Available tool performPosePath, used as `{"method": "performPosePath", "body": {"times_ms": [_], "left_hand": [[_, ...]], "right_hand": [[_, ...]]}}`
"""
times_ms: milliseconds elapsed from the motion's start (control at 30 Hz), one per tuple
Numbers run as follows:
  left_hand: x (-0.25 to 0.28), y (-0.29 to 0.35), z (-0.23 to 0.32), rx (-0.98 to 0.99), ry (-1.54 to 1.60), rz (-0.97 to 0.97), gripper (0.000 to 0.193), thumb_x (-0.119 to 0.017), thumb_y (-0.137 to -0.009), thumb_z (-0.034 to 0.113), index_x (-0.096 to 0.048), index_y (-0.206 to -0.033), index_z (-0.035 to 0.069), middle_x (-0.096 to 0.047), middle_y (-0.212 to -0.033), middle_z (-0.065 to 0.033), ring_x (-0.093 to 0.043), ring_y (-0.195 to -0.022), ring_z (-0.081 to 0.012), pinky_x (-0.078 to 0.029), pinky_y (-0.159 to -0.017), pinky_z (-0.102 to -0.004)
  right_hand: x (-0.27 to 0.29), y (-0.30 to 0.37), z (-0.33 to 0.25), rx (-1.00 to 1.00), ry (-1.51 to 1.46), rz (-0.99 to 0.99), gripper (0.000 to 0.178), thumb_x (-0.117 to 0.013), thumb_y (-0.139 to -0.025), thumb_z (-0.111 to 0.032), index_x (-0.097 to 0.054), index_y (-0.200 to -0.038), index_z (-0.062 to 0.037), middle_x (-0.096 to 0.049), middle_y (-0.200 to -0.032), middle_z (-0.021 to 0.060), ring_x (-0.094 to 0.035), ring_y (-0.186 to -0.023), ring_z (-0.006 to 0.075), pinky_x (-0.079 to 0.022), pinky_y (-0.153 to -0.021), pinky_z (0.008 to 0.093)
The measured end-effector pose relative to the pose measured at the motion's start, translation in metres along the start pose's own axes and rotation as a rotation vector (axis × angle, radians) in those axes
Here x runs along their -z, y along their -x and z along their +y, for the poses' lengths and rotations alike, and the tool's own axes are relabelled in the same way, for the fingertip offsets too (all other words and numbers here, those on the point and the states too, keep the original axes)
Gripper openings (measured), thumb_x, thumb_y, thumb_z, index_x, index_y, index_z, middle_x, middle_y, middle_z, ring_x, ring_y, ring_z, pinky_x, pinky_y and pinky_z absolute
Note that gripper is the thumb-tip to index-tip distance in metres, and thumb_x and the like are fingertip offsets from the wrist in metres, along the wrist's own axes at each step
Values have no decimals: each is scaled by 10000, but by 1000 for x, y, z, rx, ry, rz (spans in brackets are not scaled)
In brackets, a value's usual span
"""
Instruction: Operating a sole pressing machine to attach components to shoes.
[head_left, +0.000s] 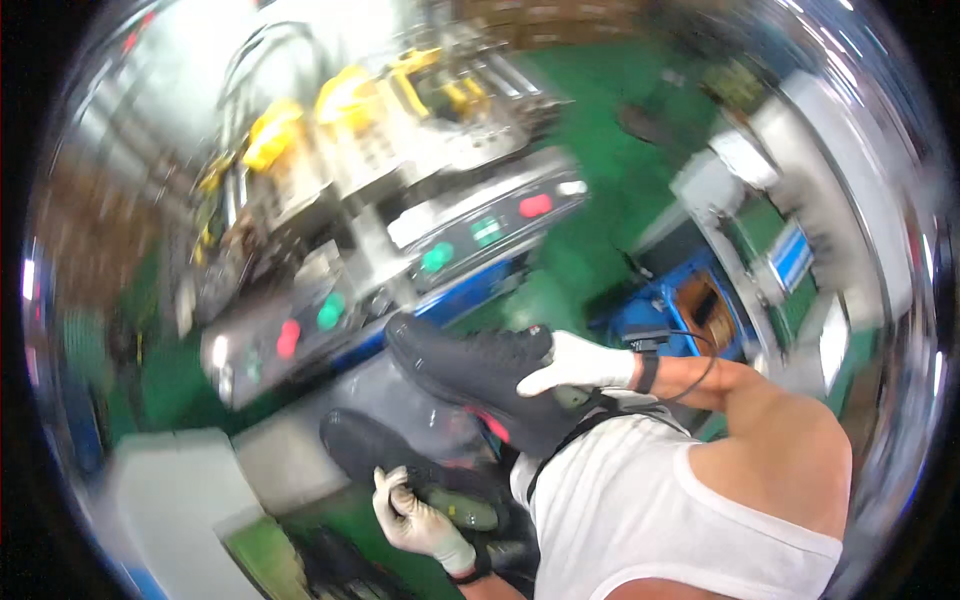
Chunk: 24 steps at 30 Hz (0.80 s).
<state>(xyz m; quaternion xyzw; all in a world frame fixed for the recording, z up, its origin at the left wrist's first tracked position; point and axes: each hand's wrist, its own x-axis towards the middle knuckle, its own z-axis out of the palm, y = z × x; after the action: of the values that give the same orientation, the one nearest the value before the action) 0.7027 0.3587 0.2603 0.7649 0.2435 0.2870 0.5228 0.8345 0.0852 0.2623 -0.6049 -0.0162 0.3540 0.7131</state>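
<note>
My right hand (pixel 580 365), in a white glove, is closed round the upper part of a black shoe (pixel 445 360), whose toe points to the far left. A pinkish-red patch (pixel 492 424) shows low on that shoe. Nearer to me, my left hand (pixel 420 522), gloved too, has its fingers curled at the edge of a second black shoe (pixel 365 445). Green last-like pieces (pixel 465 508) show at the openings of both shoes. Dark bands circle both wrists.
Beyond the shoes stands a machine with a control panel (pixel 480 235) of red and green buttons and yellow parts (pixel 345 98) above. A blue bin (pixel 660 310) and a grey-white machine frame (pixel 735 190) are on the right. A pale cabinet (pixel 180 500) is at the near left.
</note>
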Motion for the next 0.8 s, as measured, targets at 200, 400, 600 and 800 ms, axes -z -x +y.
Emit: {"method": "performPosePath", "body": {"times_ms": [200,400,600,800], "left_hand": [[-146,8,87,-468,244,-587,344,-472,-1094,275,-570,-926,-8,-639,-822,-93,-617,-794,-217,-460,-1096,-596],[-330,114,202,-448,649,-1164,485,-477,-1097,387,-590,-868,-25,-638,-825,-118,-636,-833,-206,-455,-1123,-570],[-500,234,316,-554,635,-1570,342,-528,-1091,262,-667,-947,-16,-687,-855,-87,-649,-867,-206,-507,-1031,-445],[-653,337,396,-1464,157,-1621,289,-606,-1035,271,-698,-1072,0,-731,-905,-150,-695,-877,-265,-520,-794,-382]], "right_hand": [[92,129,-13,419,-267,453,611,-837,-841,-161,-591,-1376,2,-674,-1285,66,-610,-1140,155,-503,-1008,332],[183,300,25,699,-261,1243,568,-813,-846,-118,-606,-1359,10,-693,-1260,59,-631,-1109,138,-508,-1012,328],[258,425,30,817,-6,1882,591,-774,-845,-116,-579,-1385,27,-676,-1328,149,-665,-1172,236,-510,-1046,374],[369,449,66,-395,387,2395,887,-712,-847,-421,-374,-1407,178,-566,-1308,359,-626,-1178,449,-508,-1022,456]]}}
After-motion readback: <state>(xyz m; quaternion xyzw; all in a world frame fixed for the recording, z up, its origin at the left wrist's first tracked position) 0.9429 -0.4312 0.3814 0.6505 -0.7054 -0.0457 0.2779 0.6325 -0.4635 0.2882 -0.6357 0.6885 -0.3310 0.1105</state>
